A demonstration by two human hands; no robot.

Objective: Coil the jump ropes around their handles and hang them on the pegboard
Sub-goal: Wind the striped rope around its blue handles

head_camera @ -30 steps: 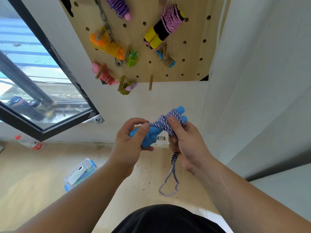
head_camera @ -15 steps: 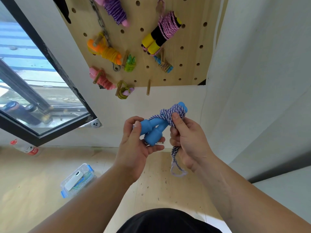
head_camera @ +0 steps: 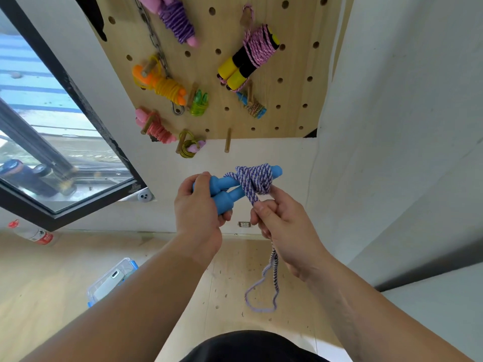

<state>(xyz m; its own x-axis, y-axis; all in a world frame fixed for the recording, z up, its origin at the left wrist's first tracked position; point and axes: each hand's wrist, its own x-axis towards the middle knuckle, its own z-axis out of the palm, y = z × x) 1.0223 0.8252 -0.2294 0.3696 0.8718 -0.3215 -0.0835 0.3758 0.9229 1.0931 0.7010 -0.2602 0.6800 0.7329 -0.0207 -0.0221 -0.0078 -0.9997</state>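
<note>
My left hand [head_camera: 197, 207] grips the two blue handles [head_camera: 224, 190] of a jump rope, held side by side. A purple-and-white rope [head_camera: 254, 178] is coiled around their far end. My right hand [head_camera: 281, 226] pinches the rope just below the coil, and a loose loop [head_camera: 264, 291] dangles under it. The wooden pegboard [head_camera: 287, 105] hangs on the wall above, carrying several coiled ropes: purple [head_camera: 177, 22], pink with yellow-black handles [head_camera: 248, 56], orange [head_camera: 159, 82], pink [head_camera: 154, 126]. A bare wooden peg [head_camera: 228, 143] sticks out at the board's lower edge.
A window with a black frame [head_camera: 78, 105] is on the left. On the wooden floor lie a clear plastic box with a blue lid [head_camera: 112, 282] and a bottle [head_camera: 31, 232]. A white wall [head_camera: 405, 126] rises on the right. A wall socket [head_camera: 244, 224] sits low.
My right hand came off the coil and slid down the rope, now pinching it below the handles. The dangling loop hangs longer. My left hand shifted its grip on the handles.
</note>
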